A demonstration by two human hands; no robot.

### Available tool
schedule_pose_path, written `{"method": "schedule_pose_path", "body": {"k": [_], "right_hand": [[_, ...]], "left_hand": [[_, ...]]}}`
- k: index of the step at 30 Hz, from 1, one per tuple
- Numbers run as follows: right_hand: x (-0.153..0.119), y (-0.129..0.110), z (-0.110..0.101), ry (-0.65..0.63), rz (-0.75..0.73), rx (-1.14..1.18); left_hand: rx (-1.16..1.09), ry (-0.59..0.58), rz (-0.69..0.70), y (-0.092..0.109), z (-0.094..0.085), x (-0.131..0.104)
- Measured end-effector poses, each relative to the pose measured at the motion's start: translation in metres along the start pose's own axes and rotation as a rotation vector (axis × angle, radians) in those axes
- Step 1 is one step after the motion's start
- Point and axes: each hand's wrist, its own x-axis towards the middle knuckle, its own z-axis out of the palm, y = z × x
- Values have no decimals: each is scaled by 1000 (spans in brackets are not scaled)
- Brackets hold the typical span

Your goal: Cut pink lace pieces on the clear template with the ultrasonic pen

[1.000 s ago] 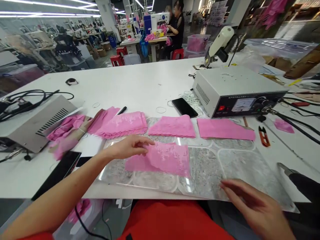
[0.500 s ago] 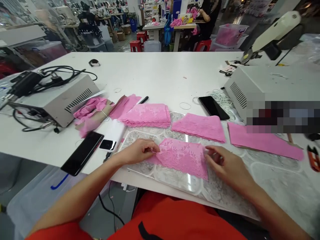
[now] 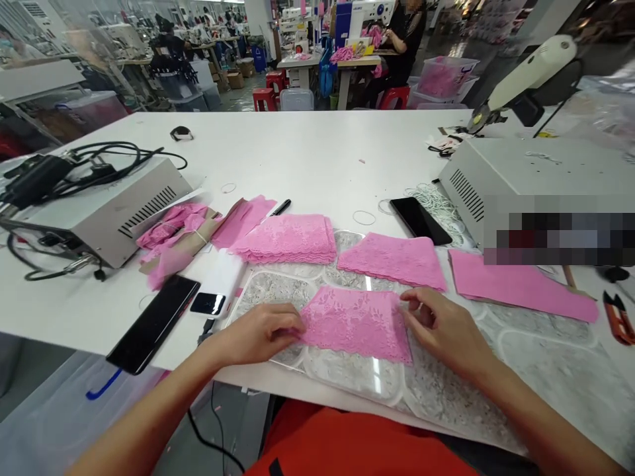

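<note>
A single pink lace piece lies spread over the clear patterned mat in front of me. At its left edge is my left hand, thumb and fingers closed together on the fabric. My right hand holds the upper right corner between thumb and forefinger, the other fingers curled. Just behind lie a thick lace stack and, to its right, a smaller pink lace stack. Farther right is a long, plain pink fabric piece.
Grey metal boxes stand left and right. A dark phone, a white power bank and bundled pink scraps lie left. Another phone lies behind the stacks; red-handled snips lie right. A person sits beyond the table.
The lace piece's left end, which trailed out under my left hand, now lies flatter and straighter. My right fingers have come onto the upper right corner. The view has shifted slightly.
</note>
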Motion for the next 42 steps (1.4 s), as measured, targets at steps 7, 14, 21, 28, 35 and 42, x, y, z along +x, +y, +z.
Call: {"method": "schedule_pose_path", "body": {"k": [7, 14, 21, 28, 35, 42], "right_hand": [[-21, -8, -2, -246, -298, 60], [7, -9, -12, -342, -105, 239], [127, -43, -38, -212, -33, 356], [202, -87, 3, -19, -235, 299], [164, -48, 32, -135, -187, 277], [92, 20, -5, -144, -15, 264]], "left_hand": [[304, 65, 12, -11, 15, -17], [119, 77, -142, -6, -12, 6], [154, 304, -268, -33, -113, 54], [377, 448, -268, -74, -156, 24], [472, 387, -120, -79, -117, 17], [451, 76, 69, -32, -36, 120]]}}
